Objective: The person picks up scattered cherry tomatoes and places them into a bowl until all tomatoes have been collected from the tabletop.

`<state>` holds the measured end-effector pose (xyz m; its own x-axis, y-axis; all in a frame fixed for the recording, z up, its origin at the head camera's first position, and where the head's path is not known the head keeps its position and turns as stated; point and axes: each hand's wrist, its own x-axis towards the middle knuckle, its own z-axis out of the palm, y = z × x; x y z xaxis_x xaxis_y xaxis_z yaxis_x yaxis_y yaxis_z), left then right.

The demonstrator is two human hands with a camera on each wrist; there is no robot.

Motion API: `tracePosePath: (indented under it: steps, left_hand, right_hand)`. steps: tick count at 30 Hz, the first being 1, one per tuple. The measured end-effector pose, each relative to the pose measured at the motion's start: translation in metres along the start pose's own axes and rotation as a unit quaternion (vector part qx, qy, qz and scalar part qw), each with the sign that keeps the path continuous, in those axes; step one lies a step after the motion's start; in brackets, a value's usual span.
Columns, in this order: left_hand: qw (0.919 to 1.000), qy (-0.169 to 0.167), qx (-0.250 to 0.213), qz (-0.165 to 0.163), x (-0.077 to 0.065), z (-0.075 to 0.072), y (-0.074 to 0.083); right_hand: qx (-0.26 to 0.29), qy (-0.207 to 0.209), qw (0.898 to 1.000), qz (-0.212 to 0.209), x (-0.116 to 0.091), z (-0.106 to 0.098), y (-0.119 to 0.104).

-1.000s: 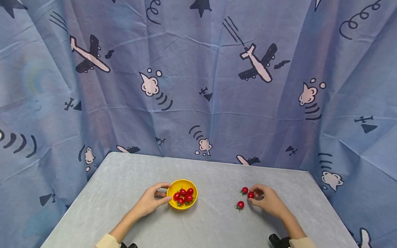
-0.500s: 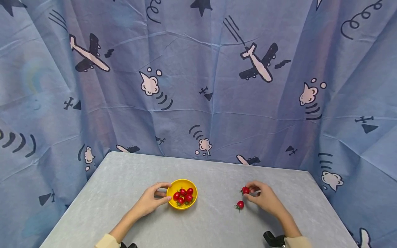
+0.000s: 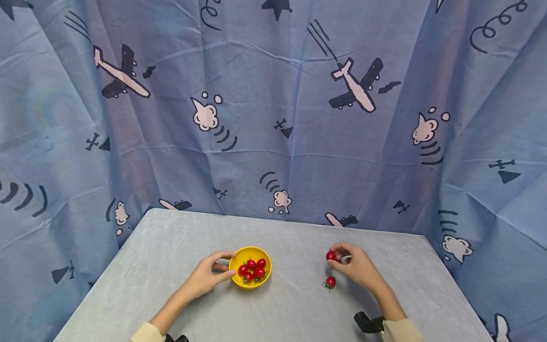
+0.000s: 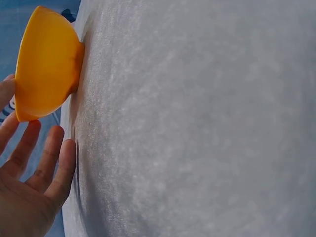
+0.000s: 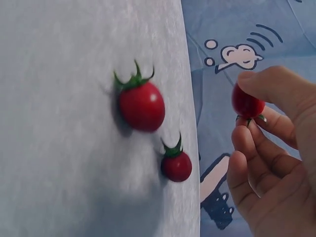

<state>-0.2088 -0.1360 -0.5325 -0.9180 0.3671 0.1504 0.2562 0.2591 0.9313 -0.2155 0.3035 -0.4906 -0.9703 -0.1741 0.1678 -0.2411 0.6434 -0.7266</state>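
My left hand point(image 3: 205, 275) holds the left side of a small yellow bowl point(image 3: 264, 280), thumb and index finger at its rim. Several red cherry tomatoes point(image 3: 259, 273) with green stems lie inside. Over the right part of the table, my right hand point(image 3: 359, 266) pinches a cherry tomato point(image 5: 248, 101) between thumb and fingers, lifted off the surface, stem end down in the right wrist view. Below that hand, two more tomatoes rest on the table: a nearer tomato point(image 5: 141, 105) and a farther tomato point(image 5: 177, 166), which the fingers mostly hide in the head view.
Both hands work over a light grey table point(image 3: 290, 308). Behind it hangs a blue curtain point(image 3: 248, 180) printed with airplanes and clouds. A black wrist mount point(image 3: 368, 323) sits by the right sleeve.
My right hand has picked up one tomato from the group of three and moved left and slightly away with it. The left hand and the bowl have stayed in place.
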Motion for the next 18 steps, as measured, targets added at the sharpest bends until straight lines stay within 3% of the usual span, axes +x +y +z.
tracePosePath:
  steps: [9,18]
  left_hand:
    - [1.0,-0.001,0.0,0.003,-0.001,0.0,0.002]
    - [0.9999,-0.003,0.011,0.003,0.0,0.0,0.001]
  right_hand:
    - [0.019,0.005,0.999,-0.038,0.011,0.012,-0.013]
    - [0.025,-0.008,0.999,-0.03,0.018,0.029,-0.033]
